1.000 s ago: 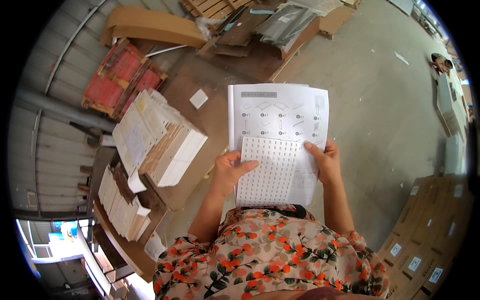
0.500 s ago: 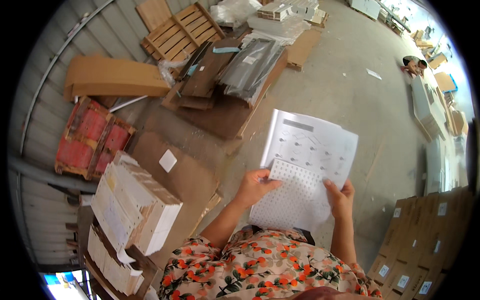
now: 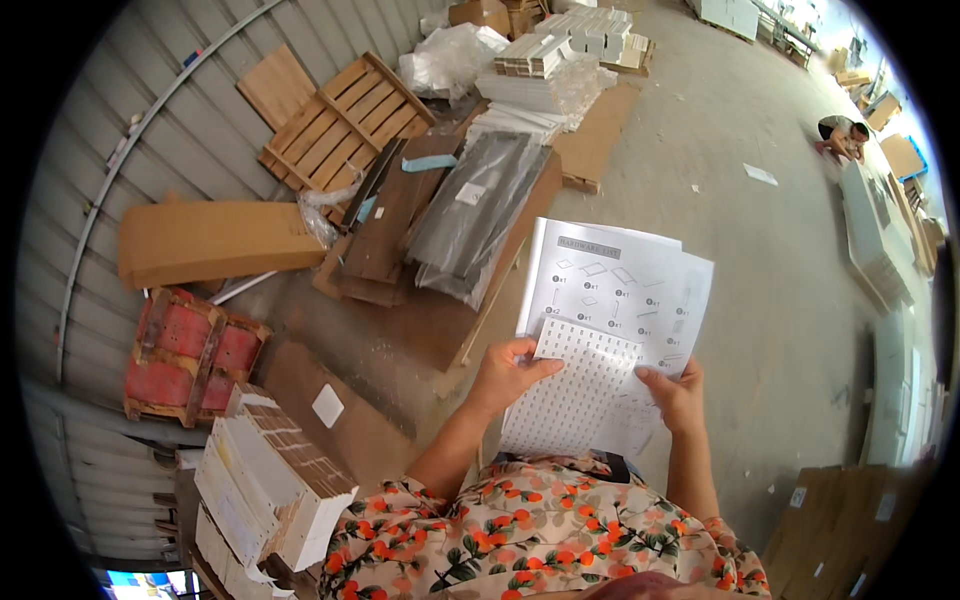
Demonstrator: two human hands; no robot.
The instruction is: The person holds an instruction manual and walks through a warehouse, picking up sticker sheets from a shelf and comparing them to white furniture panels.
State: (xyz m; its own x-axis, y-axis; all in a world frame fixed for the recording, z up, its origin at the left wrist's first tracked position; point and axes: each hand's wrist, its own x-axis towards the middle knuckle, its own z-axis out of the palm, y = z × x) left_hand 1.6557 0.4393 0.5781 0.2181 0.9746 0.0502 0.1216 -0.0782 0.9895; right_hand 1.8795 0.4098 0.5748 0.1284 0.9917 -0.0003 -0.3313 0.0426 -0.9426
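I hold a stack of white instruction sheets (image 3: 625,290) with small part diagrams, upright in front of my chest. On top of them lies a white sheet of small stickers (image 3: 578,392) in rows. My left hand (image 3: 505,372) grips the left edge, thumb on the sticker sheet. My right hand (image 3: 676,393) grips the lower right edge, thumb over the paper. My floral sleeves (image 3: 540,530) show at the bottom.
Flat wrapped panels and brown boards (image 3: 455,215) lie on the concrete floor ahead. A wooden pallet (image 3: 335,120) leans on the corrugated wall. A red crate (image 3: 190,355) and stacked white panels (image 3: 270,480) stand at left. Another person (image 3: 845,135) crouches far right. Cartons (image 3: 840,520) sit lower right.
The view has tilted up and right, showing more floor and the pallet. The papers now sit further right and tilted. Both hands keep their grip.
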